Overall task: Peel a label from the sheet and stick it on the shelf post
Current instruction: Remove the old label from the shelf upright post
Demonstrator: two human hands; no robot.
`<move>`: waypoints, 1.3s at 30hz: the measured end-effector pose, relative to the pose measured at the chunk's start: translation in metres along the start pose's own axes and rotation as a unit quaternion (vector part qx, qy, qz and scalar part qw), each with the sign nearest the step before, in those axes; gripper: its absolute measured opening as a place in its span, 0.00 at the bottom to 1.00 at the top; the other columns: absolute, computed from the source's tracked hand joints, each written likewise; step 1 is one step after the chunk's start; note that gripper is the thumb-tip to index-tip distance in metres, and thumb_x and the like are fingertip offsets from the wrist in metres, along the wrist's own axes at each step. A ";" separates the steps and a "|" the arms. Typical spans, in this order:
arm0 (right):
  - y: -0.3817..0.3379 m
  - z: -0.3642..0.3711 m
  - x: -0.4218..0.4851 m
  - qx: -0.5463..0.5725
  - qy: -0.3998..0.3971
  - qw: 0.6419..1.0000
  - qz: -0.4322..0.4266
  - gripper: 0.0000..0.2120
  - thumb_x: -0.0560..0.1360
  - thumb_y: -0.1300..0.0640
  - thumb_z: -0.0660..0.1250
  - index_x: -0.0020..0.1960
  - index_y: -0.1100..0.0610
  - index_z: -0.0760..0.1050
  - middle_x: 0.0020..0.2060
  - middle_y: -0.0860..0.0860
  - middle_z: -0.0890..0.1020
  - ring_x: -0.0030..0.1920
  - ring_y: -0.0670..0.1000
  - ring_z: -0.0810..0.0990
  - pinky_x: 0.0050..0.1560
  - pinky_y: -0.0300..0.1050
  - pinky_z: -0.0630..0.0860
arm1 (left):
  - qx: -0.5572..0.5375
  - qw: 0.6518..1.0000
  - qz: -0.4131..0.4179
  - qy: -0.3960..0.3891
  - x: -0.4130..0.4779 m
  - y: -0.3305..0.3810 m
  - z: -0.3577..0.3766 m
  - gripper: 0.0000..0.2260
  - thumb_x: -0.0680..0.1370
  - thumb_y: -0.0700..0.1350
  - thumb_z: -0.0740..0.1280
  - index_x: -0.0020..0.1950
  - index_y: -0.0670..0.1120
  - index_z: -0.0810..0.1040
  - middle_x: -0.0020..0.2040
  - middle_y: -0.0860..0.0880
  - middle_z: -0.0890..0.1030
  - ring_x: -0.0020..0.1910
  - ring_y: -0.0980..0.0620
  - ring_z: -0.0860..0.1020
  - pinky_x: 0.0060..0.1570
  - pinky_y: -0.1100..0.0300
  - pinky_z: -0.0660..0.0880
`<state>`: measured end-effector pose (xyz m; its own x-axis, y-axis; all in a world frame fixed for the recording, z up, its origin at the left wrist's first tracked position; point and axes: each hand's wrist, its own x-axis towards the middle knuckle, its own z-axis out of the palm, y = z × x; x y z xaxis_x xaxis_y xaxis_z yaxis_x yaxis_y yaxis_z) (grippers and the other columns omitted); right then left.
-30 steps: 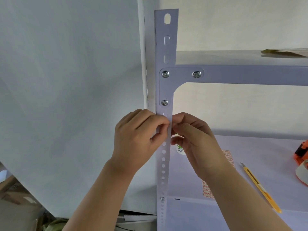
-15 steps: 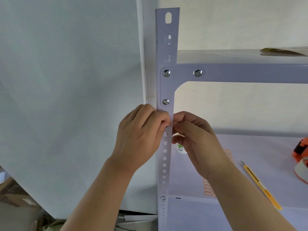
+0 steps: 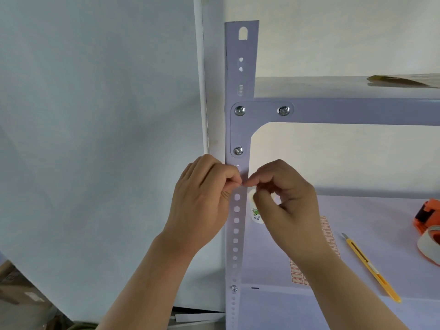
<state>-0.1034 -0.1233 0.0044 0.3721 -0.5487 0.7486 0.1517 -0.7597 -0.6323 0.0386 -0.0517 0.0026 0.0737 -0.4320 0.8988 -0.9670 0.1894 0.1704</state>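
Note:
The grey perforated shelf post [image 3: 240, 67] stands upright in the middle of the head view. My left hand [image 3: 204, 201] is curled against its left edge, thumb and forefinger pinched on the post's front just below the bolted bracket. My right hand [image 3: 285, 201] reaches in from the right, and its forefinger and thumb tips meet the left fingertips. Between those tips shows a thin pale sliver, the label [image 3: 241, 185], mostly hidden. The label sheet [image 3: 327, 232], with rows of red-bordered labels, lies on the lower shelf under my right forearm.
On the lower shelf [image 3: 381, 210] lie a yellow utility knife [image 3: 371, 270], an orange tape dispenser [image 3: 428, 214], a tape roll [image 3: 429, 246] and a small white bottle [image 3: 256, 214] behind my right hand. A flat yellowish item [image 3: 404, 80] rests on the upper shelf. A white sheet hangs left.
Both hands stay pinched at the same spot on the post. My right hand has drawn slightly to the right, so its knuckles stand further off the post.

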 end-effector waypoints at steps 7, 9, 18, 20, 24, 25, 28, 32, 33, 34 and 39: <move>0.000 0.005 -0.001 -0.077 0.017 0.997 -0.023 0.03 0.73 0.61 0.74 0.45 0.56 0.84 0.39 0.50 0.83 0.34 0.49 0.79 0.36 0.39 0.77 | -0.068 0.997 -0.003 0.027 -0.004 -0.002 -0.002 0.09 0.83 0.47 0.61 0.49 0.45 0.76 0.42 0.45 0.81 0.40 0.46 0.78 0.43 0.55 0.77; -0.001 0.004 -0.001 -0.071 0.015 0.997 -0.022 0.02 0.74 0.62 0.74 0.45 0.57 0.84 0.39 0.51 0.83 0.35 0.49 0.80 0.36 0.38 0.77 | -0.064 0.997 -0.009 0.035 -0.005 -0.004 -0.004 0.12 0.83 0.47 0.62 0.49 0.41 0.80 0.43 0.45 0.82 0.41 0.46 0.80 0.44 0.53 0.78; -0.011 0.003 -0.007 -0.005 -0.022 1.000 0.018 0.06 0.74 0.63 0.73 0.44 0.53 0.81 0.38 0.49 0.83 0.36 0.48 0.81 0.38 0.34 0.75 | -0.051 0.998 -0.007 0.035 -0.009 -0.005 -0.012 0.10 0.81 0.44 0.67 0.46 0.42 0.85 0.43 0.45 0.83 0.41 0.46 0.80 0.42 0.51 0.78; -0.012 0.001 -0.008 0.033 -0.018 0.998 0.058 0.07 0.75 0.63 0.73 0.43 0.51 0.80 0.36 0.48 0.84 0.35 0.50 0.83 0.37 0.39 0.78 | -0.058 0.998 -0.012 0.034 -0.009 -0.001 -0.013 0.09 0.80 0.44 0.67 0.45 0.41 0.85 0.43 0.46 0.83 0.41 0.47 0.80 0.44 0.55 0.78; -0.016 -0.003 -0.009 0.138 -0.020 0.985 0.106 0.06 0.76 0.66 0.72 0.44 0.57 0.82 0.34 0.49 0.84 0.33 0.48 0.82 0.38 0.39 0.79 | -0.094 0.993 -0.053 0.045 -0.013 0.008 -0.015 0.02 0.77 0.39 0.72 0.47 0.41 0.84 0.42 0.49 0.85 0.41 0.54 0.80 0.45 0.66 0.75; -0.018 -0.003 -0.009 0.168 -0.019 0.979 0.116 0.05 0.75 0.67 0.71 0.44 0.58 0.82 0.34 0.51 0.84 0.33 0.48 0.81 0.37 0.39 0.79 | -0.115 0.990 -0.073 0.048 -0.014 0.013 -0.015 0.02 0.77 0.39 0.73 0.48 0.42 0.84 0.42 0.51 0.85 0.40 0.56 0.80 0.43 0.66 0.76; -0.022 -0.006 -0.008 0.254 -0.010 0.956 0.145 0.03 0.72 0.65 0.72 0.45 0.59 0.81 0.33 0.53 0.83 0.31 0.48 0.80 0.35 0.38 0.77 | -0.214 0.965 -0.145 0.055 -0.016 0.026 -0.017 0.05 0.76 0.38 0.74 0.50 0.44 0.82 0.40 0.57 0.85 0.40 0.55 0.83 0.41 0.65 0.78; -0.023 -0.013 -0.010 0.266 -0.016 0.952 0.150 0.04 0.71 0.62 0.71 0.46 0.60 0.79 0.35 0.56 0.83 0.31 0.49 0.79 0.35 0.39 0.77 | -0.280 0.937 -0.207 0.030 -0.018 0.035 -0.016 0.08 0.76 0.38 0.73 0.48 0.52 0.83 0.44 0.57 0.86 0.41 0.52 0.85 0.41 0.64 0.80; -0.022 -0.015 -0.011 0.257 -0.020 0.955 0.145 0.03 0.72 0.62 0.70 0.45 0.61 0.80 0.35 0.55 0.83 0.32 0.49 0.79 0.35 0.38 0.77 | -0.282 0.934 -0.218 0.023 -0.019 0.037 -0.016 0.09 0.76 0.39 0.73 0.48 0.54 0.84 0.45 0.56 0.87 0.42 0.51 0.85 0.41 0.61 0.82; -0.022 -0.017 -0.012 0.250 -0.021 0.957 0.144 0.03 0.72 0.61 0.70 0.45 0.60 0.82 0.35 0.54 0.84 0.32 0.49 0.80 0.36 0.38 0.77 | -0.281 0.933 -0.225 0.018 -0.019 0.039 -0.015 0.10 0.76 0.39 0.73 0.49 0.55 0.84 0.45 0.56 0.87 0.42 0.52 0.85 0.41 0.60 0.82; -0.018 -0.031 -0.017 0.231 -0.030 0.959 0.164 0.09 0.69 0.59 0.73 0.46 0.49 0.87 0.35 0.49 0.87 0.33 0.47 0.80 0.38 0.37 0.78 | -0.272 0.934 -0.231 0.003 -0.020 0.049 -0.010 0.10 0.75 0.41 0.74 0.54 0.53 0.86 0.46 0.55 0.87 0.42 0.53 0.84 0.43 0.66 0.80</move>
<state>-0.1411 -0.1111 0.0095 0.5192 -0.6998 0.4906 0.4015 -0.3071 -0.8629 -0.0074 -0.0247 -0.0031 0.4559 -0.5743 0.6799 -0.5643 0.4042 0.7198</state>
